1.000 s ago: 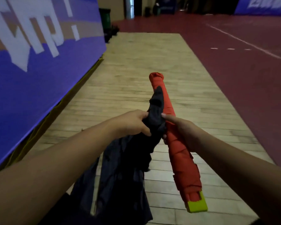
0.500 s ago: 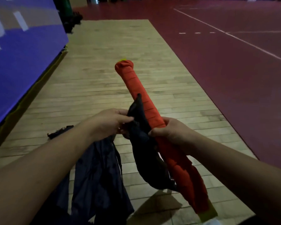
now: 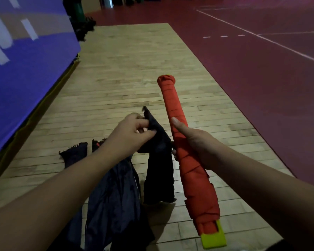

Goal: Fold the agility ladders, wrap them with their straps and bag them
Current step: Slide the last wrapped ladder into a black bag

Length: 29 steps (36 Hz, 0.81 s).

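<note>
Item: ladder bundle, folded and wound end to end in its red strap, with a yellow rung end showing at the near end. The right hand holds it aslant, fingers clamped round its middle and thumb laid along it toward the far, knotted end. Item: dark bag, pinched at its upper edge by the left hand, hanging between the two hands close beside the bundle; contact cannot be told. Change: a second ago the bag lay bunched against the bundle with both hands meeting on it. The left hand has since drawn its edge clear, and the hands now stand apart. Reading: folding and wrapping look done for this ladder and bagging is beginning. No open bag mouth shows, and the bundle is wholly outside. Also present: more dark cloth below the left forearm, and dark pieces on the wooden floor beyond the left wrist.
</note>
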Motion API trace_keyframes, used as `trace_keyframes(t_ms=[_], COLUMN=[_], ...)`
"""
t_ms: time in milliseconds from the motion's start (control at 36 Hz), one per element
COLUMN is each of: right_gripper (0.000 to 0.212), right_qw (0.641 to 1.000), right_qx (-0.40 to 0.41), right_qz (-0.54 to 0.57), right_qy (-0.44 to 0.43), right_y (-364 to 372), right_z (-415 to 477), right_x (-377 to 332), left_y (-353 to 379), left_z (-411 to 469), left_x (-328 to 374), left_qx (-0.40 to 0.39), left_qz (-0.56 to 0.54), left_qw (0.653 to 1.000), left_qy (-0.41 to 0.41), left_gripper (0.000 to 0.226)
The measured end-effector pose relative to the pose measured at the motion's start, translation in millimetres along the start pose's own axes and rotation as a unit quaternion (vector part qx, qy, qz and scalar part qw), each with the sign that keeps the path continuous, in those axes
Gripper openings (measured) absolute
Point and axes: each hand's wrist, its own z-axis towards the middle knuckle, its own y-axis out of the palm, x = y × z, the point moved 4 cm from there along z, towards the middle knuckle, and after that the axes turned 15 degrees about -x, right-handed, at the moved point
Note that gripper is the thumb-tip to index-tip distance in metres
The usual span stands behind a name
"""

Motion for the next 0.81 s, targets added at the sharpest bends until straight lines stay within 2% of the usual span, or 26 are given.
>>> trace_keyframes(t_ms=[83, 167, 278, 361, 417, 472, 528, 556, 611, 667, 722, 806], right_gripper=[0.059, 0.048, 0.023, 0.014, 0.009, 0.007, 0.008, 0.008, 0.008, 0.007, 0.005, 0.008], right_qw=[0.999, 0.996, 0.990, 0.989, 0.988, 0.987, 0.987, 0.988, 0.987, 0.987, 0.989, 0.995], right_qx=[-0.029, -0.069, -0.099, -0.080, -0.065, -0.059, -0.058, -0.061, -0.075, -0.087, -0.090, -0.078], right_qz=[0.016, 0.042, 0.090, 0.108, 0.127, 0.138, 0.139, 0.134, 0.125, 0.112, 0.083, 0.030], right_qy=[0.021, 0.025, 0.053, 0.057, 0.057, 0.055, 0.055, 0.056, 0.062, 0.073, 0.079, 0.056], right_y=[10.5, 19.7, 23.8, 20.5, 17.3, 14.6, 13.0, 12.9, 13.1, 13.4, 13.4, 10.5], right_z=[2.3, 3.1, 2.5, 4.1, 5.0, 5.3, 4.8, 4.4, 2.9, 2.4, 2.4, 4.6], right_x=[3.7, 6.6, 9.0, 8.7, 8.3, 7.3, 5.5, 4.3, 2.2, 1.0, 0.0, -1.5], left_y=[8.9, 18.7, 16.2, 5.2, -3.5, -12.5, -17.6, -16.4, -5.6, 3.8, 4.6, -4.1], left_z=[-3.0, -3.7, 0.1, -2.3, -5.0, -3.7, -0.6, 0.3, 2.0, 0.5, -0.8, 2.5], left_x=[13.1, 16.9, 11.9, 14.1, 13.2, 4.0, -7.0, -9.5, -13.7, -16.1, -13.2, -11.9], left_qx=[-0.032, -0.081, -0.087, -0.088, -0.073, -0.019, 0.020, 0.000, -0.084, -0.145, -0.150, -0.114], left_qz=[0.139, 0.154, -0.018, -0.204, -0.208, -0.127, -0.049, -0.052, -0.120, -0.183, -0.242, -0.326], left_qw=[0.990, 0.985, 0.994, 0.973, 0.974, 0.990, 0.994, 0.993, 0.982, 0.966, 0.954, 0.935], left_qy=[0.023, -0.013, -0.057, -0.056, -0.051, -0.060, -0.090, -0.106, -0.119, -0.114, -0.090, -0.076], left_gripper=[0.029, 0.017, 0.015, 0.016, 0.013, 0.019, 0.039, 0.048, 0.053, 0.038, 0.026, 0.024])
